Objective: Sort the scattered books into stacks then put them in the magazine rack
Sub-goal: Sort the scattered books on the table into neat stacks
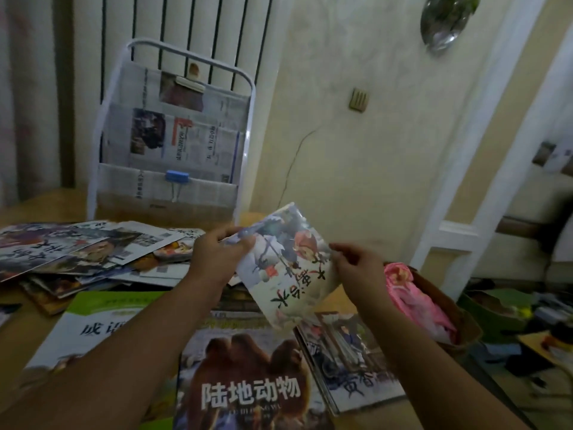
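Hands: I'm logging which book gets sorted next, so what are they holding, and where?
Both hold one thin picture book above the table: left hand pinches its top left corner, right hand grips its right edge.

A cream plaster wall [372, 150] fills the middle, with a thin crack [297, 156] running down it and a brass-coloured switch plate [359, 99] fixed beside. To the left stands a tall white column radiator [192, 29], next to a pale curtain [28, 88]. A white door frame [483, 156] rises at right. A glass wall vase [446, 20], perhaps holding leaves, hangs above. The light is dim.
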